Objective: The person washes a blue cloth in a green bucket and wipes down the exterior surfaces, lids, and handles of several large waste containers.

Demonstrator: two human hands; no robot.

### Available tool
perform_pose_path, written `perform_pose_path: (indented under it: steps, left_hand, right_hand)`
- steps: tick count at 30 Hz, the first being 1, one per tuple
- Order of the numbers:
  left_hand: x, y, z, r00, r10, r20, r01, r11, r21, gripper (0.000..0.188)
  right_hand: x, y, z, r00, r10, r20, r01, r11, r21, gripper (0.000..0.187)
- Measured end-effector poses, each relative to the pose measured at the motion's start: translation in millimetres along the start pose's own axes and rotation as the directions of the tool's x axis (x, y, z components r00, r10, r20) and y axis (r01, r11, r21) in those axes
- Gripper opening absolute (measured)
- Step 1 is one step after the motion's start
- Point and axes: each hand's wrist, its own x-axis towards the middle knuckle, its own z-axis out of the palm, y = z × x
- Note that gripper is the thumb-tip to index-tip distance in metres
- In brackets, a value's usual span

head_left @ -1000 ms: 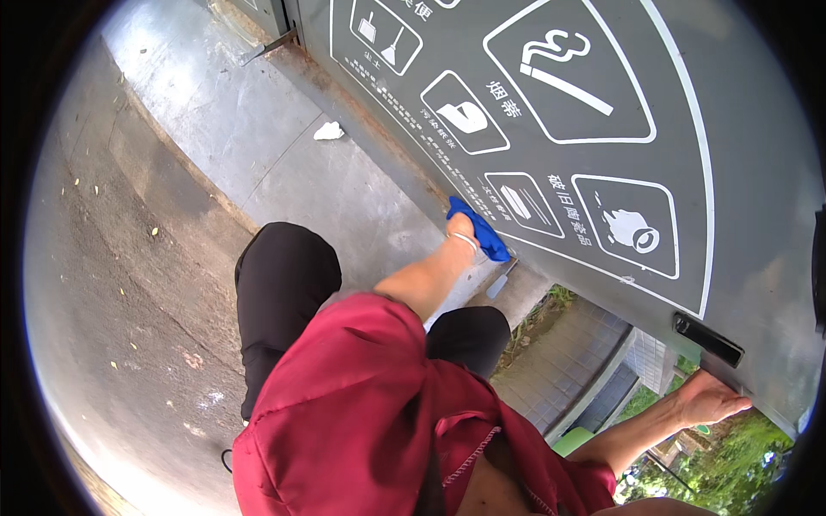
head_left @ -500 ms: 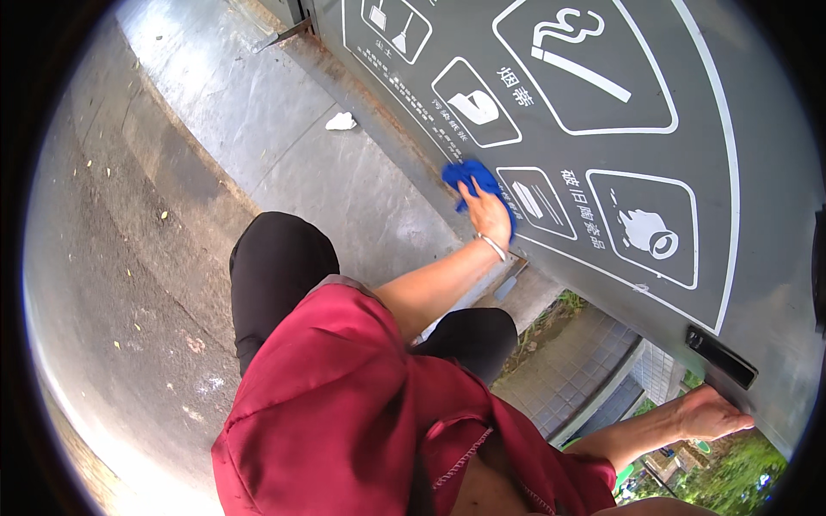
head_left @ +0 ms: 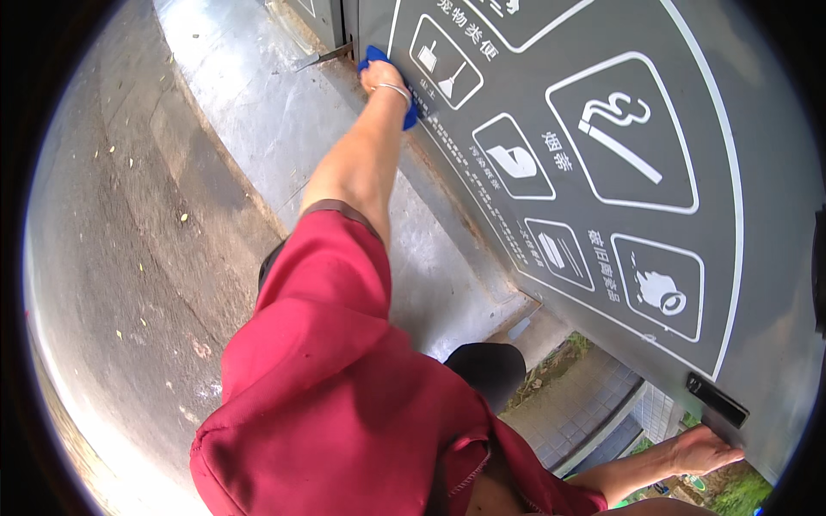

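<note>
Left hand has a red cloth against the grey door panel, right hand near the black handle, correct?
Not red: the head view shows a blue cloth. The left hand has it against the grey door panel, the right hand near the black handle.

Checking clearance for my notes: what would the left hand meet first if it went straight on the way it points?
Past the blue cloth it already touches, the left hand would probably meet the grey frame beside the panel; depth is unclear.

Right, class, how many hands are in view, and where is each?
2: the left hand, upper middle, on a blue cloth against the grey panel; the right hand, lower right, at the panel's edge.
</note>
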Motion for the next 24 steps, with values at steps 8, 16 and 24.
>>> perform_pose_path:
  steps: [8,16,24]
  left_hand:
    - [42.9,41.2,16.5,0.913,0.405,-0.059,-0.381,0.894,0.237,0.055]
    - [47.4,-12.2,-19.7,0.981,0.193,-0.004,-0.177,0.906,0.384,0.055]
    - [-39.8,-118.5,-88.0,0.987,-0.016,0.158,-0.059,0.885,0.462,0.052]
  right_hand:
    - [4.0,11.0,-8.1,0.992,-0.090,-0.084,0.067,0.968,-0.243,0.039]
    - [11.8,14.1,-14.2,0.994,-0.103,-0.039,0.092,0.969,-0.231,0.036]
    - [-3.4,10.1,1.6,0.997,-0.055,-0.049,0.043,0.972,-0.231,0.041]
